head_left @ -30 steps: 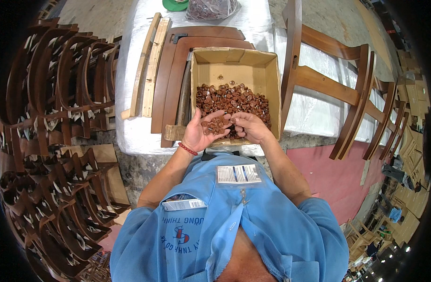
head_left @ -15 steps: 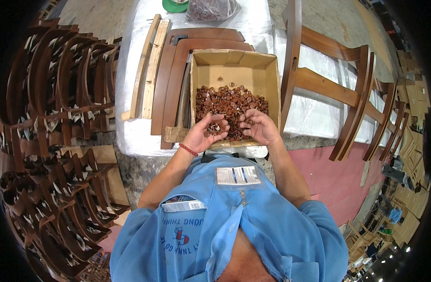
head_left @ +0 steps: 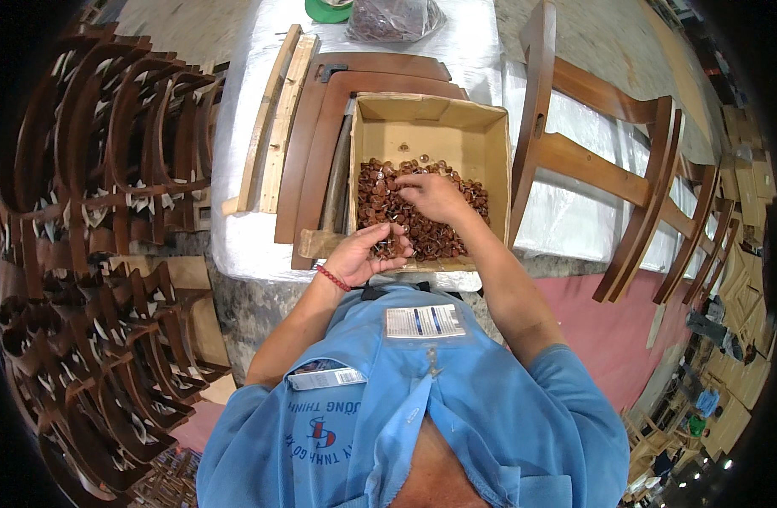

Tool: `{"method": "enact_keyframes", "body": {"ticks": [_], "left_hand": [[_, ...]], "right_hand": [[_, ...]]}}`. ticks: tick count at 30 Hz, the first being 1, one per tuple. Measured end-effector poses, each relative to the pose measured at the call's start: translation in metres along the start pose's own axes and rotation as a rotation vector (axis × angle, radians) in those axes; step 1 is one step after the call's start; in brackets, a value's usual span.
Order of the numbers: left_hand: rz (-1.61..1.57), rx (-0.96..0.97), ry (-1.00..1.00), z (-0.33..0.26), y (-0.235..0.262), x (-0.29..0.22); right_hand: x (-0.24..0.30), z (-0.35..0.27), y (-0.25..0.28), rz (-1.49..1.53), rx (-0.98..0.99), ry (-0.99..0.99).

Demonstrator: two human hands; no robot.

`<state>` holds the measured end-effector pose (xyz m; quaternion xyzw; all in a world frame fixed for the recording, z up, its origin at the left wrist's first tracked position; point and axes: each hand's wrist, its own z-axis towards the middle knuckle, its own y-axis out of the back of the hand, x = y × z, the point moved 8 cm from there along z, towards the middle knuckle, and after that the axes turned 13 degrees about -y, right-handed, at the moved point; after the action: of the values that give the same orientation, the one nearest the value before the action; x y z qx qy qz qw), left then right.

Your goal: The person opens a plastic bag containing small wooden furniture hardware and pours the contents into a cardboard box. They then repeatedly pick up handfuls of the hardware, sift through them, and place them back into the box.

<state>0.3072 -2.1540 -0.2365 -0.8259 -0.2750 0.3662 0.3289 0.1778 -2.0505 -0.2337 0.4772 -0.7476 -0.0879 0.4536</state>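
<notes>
A cardboard box in front of me holds a heap of brown, round-headed furniture glides with short metal nails. Over the box's near left corner, my left hand is cupped, palm up, around several of these glides. A red beaded bracelet circles that wrist. My right hand reaches into the middle of the heap, its fingers bent down among the glides. Whether a glide is between its fingertips is hidden by the hand.
Left of the box lie curved brown wooden panels, two pale wood strips and a mallet-like tool. A bag sits at the back. Chair frames stand right; stacked chair parts fill the left.
My right hand has moved from the box's near right side forward and left into the heap. My left hand stays near the near left corner, still holding glides. The view has shifted slightly.
</notes>
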Motion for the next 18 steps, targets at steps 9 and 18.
{"method": "enact_keyframes", "body": {"ticks": [9,18], "left_hand": [[-0.042,0.068,-0.004,0.001,0.000,-0.001],[-0.032,0.101,0.000,0.003,-0.002,-0.001]], "right_hand": [[0.024,0.004,-0.022,-0.536,0.088,0.000],[-0.021,-0.018,-0.002,-0.449,0.133,-0.115]]}}
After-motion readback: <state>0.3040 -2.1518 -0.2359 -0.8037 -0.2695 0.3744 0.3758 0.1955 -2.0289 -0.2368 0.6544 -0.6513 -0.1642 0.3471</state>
